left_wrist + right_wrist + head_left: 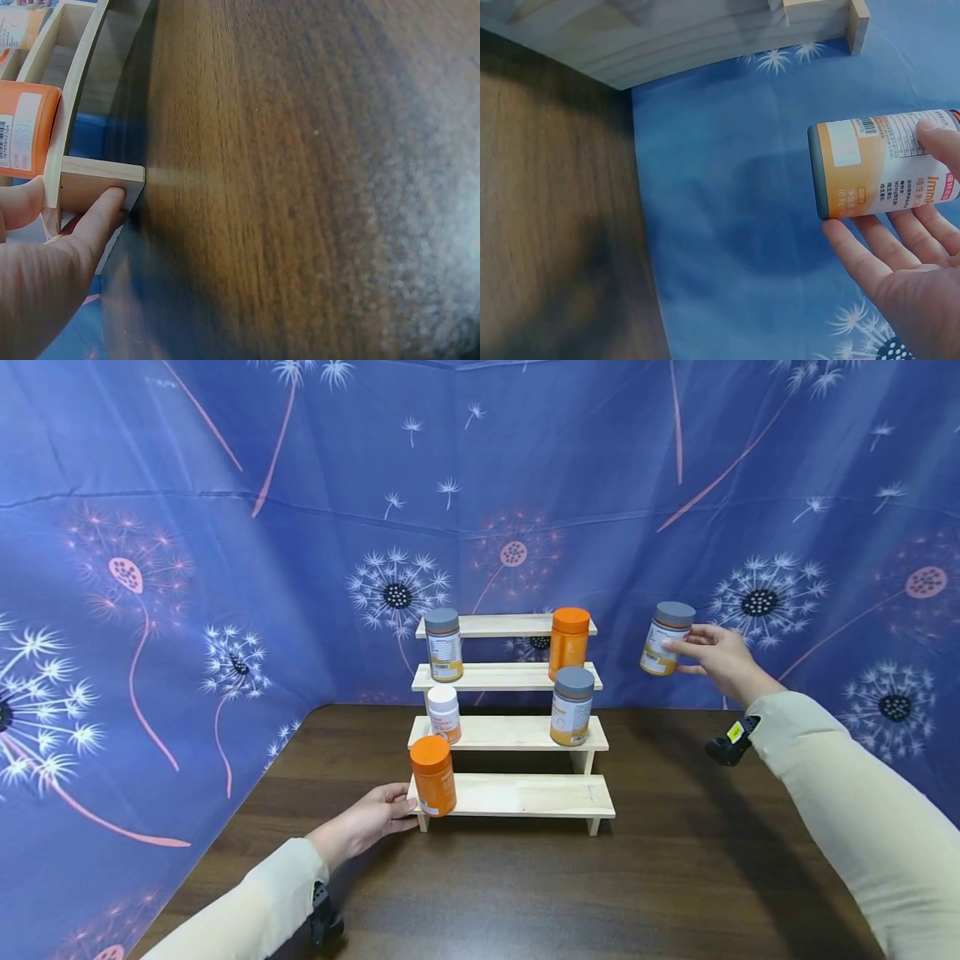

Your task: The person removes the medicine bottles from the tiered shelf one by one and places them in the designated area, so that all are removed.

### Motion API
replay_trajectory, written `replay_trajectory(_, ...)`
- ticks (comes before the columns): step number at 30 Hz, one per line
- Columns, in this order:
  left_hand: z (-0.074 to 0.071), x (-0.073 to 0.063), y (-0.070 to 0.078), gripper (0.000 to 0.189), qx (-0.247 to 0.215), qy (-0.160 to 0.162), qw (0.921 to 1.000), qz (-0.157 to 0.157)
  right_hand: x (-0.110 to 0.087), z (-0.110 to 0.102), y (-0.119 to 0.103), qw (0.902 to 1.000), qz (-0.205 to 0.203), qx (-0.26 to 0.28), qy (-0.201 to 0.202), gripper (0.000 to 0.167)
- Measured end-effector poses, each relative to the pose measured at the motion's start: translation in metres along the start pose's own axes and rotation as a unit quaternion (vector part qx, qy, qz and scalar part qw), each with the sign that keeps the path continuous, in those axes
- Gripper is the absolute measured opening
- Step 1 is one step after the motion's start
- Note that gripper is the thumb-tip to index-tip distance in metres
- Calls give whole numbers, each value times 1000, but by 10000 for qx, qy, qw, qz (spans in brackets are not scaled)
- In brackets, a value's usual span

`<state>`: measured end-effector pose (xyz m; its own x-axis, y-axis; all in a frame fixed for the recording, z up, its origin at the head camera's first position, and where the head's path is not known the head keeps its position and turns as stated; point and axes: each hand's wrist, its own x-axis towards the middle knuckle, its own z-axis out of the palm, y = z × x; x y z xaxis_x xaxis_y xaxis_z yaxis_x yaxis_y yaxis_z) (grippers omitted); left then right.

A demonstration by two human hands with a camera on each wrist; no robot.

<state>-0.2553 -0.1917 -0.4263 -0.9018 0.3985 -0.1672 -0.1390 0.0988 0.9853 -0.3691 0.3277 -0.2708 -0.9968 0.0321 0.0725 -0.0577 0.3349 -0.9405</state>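
Note:
My right hand holds a grey-lidded supplement jar in the air, right of a four-step wooden display stand. The right wrist view shows the thumb on one side of this jar and the fingers on the other. At the stand's lower left end, my left hand grips the bottom step. Its thumb lies at the board's edge and a finger presses the side leg. Just beside that hand, an orange jar stands on the bottom step.
On the second step up are a small white-capped bottle and a grey-lidded jar. The third step bears another grey-lidded jar and an orange jar. A brown wooden table lies below, with a blue dandelion-patterned cloth behind.

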Motion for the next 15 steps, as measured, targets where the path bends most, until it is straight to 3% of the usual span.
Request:
replay_trajectory(9,1,-1,1,48,-26,-16,10000,-30,-1,1,14,9998,11,-195,-11,95)
replay_trajectory(15,0,-2,2,52,-12,-87,10000,18,-1,3,18,10000,83,-20,7,91)
